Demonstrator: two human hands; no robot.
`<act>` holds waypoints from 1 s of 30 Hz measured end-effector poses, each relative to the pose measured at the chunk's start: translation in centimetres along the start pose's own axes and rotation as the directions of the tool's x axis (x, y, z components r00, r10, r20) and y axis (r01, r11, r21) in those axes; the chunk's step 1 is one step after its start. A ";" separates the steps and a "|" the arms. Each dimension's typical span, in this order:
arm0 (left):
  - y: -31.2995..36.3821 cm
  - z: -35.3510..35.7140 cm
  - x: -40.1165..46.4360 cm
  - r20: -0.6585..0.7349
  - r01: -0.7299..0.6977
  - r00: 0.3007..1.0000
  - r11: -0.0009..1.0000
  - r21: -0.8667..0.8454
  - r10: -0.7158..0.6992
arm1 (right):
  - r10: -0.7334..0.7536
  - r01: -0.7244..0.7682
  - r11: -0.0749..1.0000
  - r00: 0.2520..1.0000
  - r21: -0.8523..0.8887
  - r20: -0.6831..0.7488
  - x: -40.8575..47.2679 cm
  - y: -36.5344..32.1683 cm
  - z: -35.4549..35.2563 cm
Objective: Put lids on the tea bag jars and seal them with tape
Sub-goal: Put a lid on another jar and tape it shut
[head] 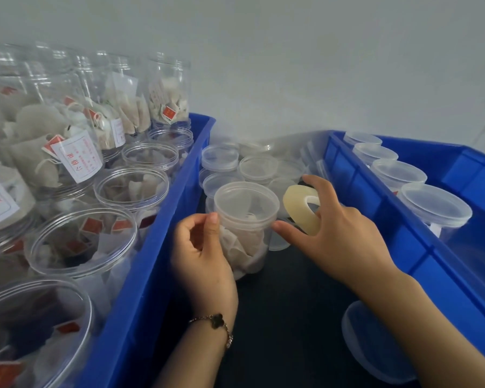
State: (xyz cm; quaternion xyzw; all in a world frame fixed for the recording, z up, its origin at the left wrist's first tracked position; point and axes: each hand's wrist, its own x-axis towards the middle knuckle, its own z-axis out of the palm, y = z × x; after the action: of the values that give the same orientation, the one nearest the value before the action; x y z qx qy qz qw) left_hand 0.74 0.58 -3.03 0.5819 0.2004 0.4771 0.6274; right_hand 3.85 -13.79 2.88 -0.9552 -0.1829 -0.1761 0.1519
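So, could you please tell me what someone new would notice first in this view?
Probably the two hands in the middle: the left hand holds a lidded jar of tea bags on the dark table, while the right hand holds a roll of clear tape right beside its lid. Next, the blue bin on the left, crowded with open tea bag jars, and a second blue bin on the right holding lidded ones.

Dark table top (pixel 291 317), blue bin (pixel 151 247) of open jars left of the middle jar (pixel 245 233), second blue bin (pixel 420 247) right of it, loose lids (pixel 220 158) behind, one lid (pixel 375 345) nearer, to its right.
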 end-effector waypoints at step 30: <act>-1.0 0.3 -0.6 0.506 0.150 0.861 0.978 -0.147 -0.056 | 0.071 -0.071 0.997 0.997 0.038 -0.003 -0.1 0.3 0.9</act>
State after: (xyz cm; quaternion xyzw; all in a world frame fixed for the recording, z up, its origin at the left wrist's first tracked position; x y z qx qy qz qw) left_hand 1.05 0.10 -4.07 0.6141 0.0183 0.2925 0.7328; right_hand 4.17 -13.71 1.97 -0.9578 -0.1518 -0.1689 0.1764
